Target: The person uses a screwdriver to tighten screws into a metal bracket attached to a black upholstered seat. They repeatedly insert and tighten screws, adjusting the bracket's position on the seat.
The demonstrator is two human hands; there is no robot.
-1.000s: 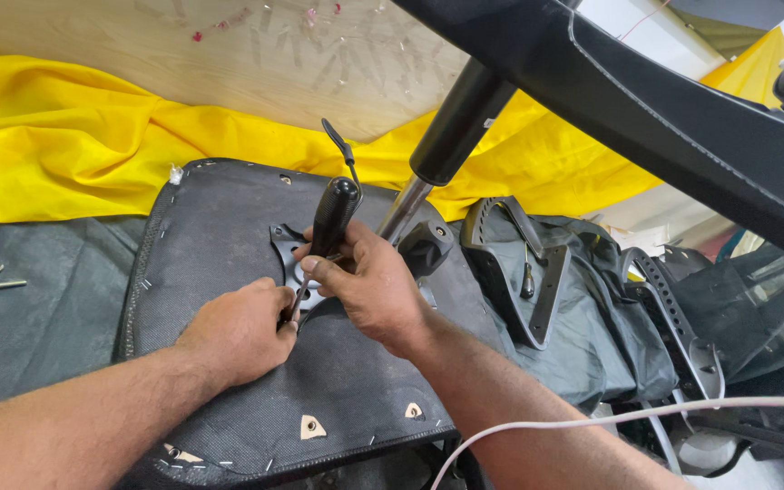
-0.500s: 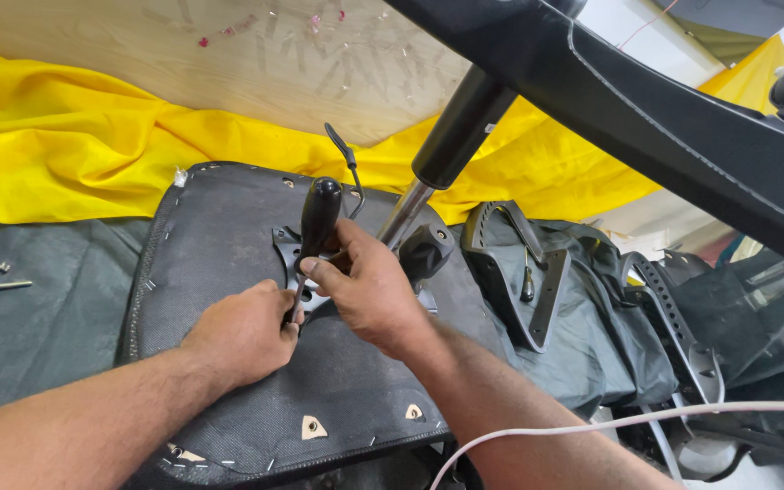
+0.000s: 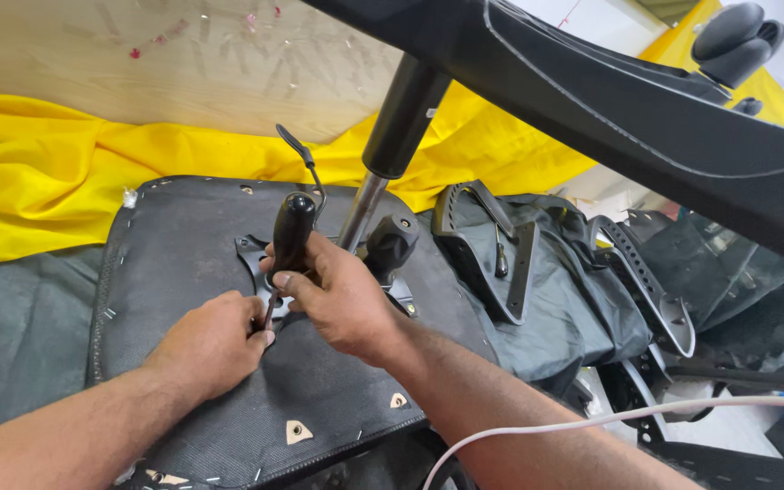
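— What is the screwdriver handle point(image 3: 292, 231) made of?
— Smooth black plastic, faintly glossy; the gas lift cylinder point(image 3: 403, 113) has the same sheen, and its piston rod point(image 3: 358, 210) is bright polished metal.
— And the seat underside point(image 3: 174, 272)?
— Matt black woven cloth (coarse-looking, stapled at the edge). The yellow sheet point(image 3: 38, 181) is soft, creased fabric; the armrests point(image 3: 492, 245) are matt plastic.
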